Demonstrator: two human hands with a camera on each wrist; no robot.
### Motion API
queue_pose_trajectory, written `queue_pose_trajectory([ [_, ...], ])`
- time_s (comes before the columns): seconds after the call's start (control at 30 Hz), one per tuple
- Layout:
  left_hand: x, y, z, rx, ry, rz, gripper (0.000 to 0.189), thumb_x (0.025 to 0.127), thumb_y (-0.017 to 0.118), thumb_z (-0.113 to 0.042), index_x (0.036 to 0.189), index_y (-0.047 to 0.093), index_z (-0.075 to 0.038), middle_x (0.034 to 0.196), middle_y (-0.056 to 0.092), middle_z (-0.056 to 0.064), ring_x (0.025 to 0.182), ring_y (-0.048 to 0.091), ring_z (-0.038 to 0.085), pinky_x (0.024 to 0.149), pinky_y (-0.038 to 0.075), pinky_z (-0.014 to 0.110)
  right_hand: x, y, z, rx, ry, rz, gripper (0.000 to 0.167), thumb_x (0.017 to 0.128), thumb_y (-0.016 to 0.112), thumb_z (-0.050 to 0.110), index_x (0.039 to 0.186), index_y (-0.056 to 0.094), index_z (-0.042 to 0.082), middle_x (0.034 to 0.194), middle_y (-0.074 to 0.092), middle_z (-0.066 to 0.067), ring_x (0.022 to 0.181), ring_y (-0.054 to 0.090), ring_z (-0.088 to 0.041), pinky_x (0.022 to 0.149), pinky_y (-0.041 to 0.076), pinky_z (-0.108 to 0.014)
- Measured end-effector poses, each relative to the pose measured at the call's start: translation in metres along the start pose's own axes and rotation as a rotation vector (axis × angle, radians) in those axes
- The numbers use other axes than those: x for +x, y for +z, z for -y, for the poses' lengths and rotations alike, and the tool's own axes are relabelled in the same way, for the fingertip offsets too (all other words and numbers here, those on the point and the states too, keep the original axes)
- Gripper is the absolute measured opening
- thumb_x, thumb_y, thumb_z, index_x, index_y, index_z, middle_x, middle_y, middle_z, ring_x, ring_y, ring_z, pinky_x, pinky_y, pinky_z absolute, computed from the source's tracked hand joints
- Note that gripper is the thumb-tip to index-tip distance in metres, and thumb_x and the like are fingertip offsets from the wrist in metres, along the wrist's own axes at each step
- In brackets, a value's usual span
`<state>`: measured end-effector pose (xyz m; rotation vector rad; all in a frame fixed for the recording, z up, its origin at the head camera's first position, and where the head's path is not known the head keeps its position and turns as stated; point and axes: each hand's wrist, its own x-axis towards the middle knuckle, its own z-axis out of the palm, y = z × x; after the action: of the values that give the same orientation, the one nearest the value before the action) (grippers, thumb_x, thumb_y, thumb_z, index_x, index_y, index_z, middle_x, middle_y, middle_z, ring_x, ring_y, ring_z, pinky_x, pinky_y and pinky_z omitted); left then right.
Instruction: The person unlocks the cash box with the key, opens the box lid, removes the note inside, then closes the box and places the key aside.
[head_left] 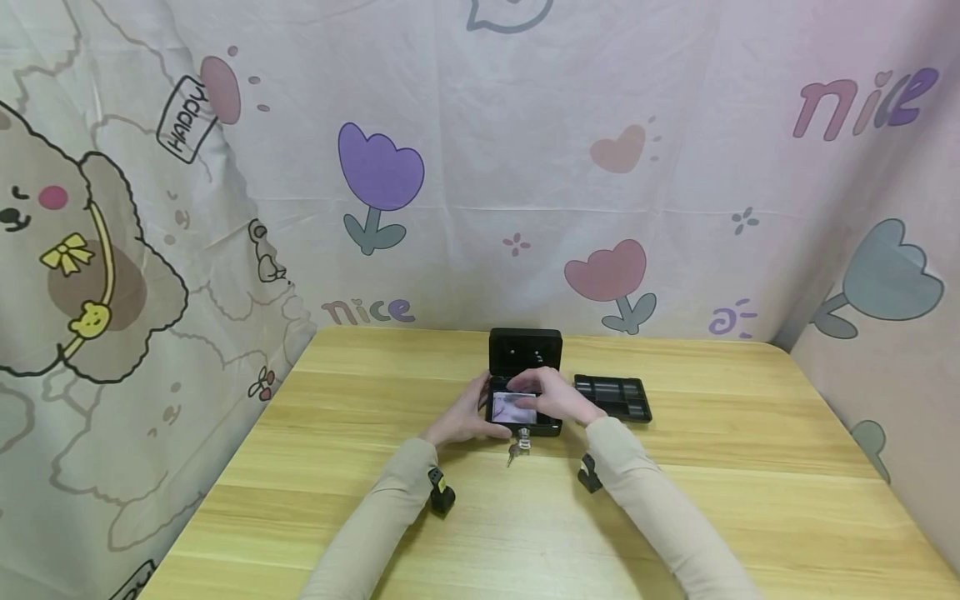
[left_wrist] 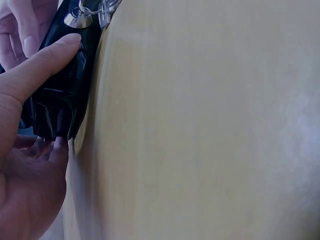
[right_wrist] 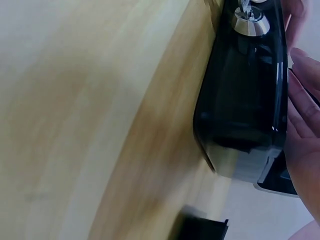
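Note:
A small black cash box (head_left: 551, 430) stands on the table with its lid (head_left: 517, 358) raised. Inside lies a pale, glossy picture card (head_left: 508, 412). My left hand (head_left: 459, 419) holds the box at its front left corner. In the left wrist view, its thumb (left_wrist: 50, 65) lies on the front face below the lock (left_wrist: 77, 19), with the fingers at the side. Over the open box, my right hand (head_left: 558, 398) reaches in, fingers extended above the card, fingertips partly hidden by the box wall in the right wrist view. Keys (head_left: 513, 452) hang from the front lock.
Right of the box lies a black compartment tray (head_left: 615, 395). The wooden table (head_left: 337, 517) runs back to a printed cloth (head_left: 480, 167), with more cloth on both sides. Each wrist carries a small black camera (head_left: 441, 497).

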<state>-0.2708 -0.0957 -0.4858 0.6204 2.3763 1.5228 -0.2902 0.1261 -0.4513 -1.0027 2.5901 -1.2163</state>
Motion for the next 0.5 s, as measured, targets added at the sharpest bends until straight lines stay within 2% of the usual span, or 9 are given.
queue_pose_trajectory([
  [0.17,-0.0017,-0.0004,-0.0026,0.0,-0.017,-0.004,0.118,0.077,0.087,-0.012,0.16,0.004,0.002,0.167,0.014,0.026,0.154,0.024,0.04,0.128,0.025,0.049,0.0033,0.0023,-0.0006,0.0,-0.008,0.017,0.028,0.091,0.07,0.004,0.118,0.069,-0.004,0.117,0.073,-0.02,0.111,0.07,-0.032,0.1,0.058,-0.048],
  [0.5,-0.0005,-0.0012,-0.0022,-0.01,0.021,0.013,0.116,0.078,0.086,-0.009,0.16,0.005,0.001,0.166,0.016,0.025,0.154,0.022,0.041,0.128,0.025,0.049,0.0075,0.0049,-0.0025,-0.002,0.017,0.053,0.03,0.091,0.069,0.004,0.12,0.068,-0.003,0.12,0.073,-0.019,0.113,0.069,-0.032,0.102,0.056,-0.048],
])
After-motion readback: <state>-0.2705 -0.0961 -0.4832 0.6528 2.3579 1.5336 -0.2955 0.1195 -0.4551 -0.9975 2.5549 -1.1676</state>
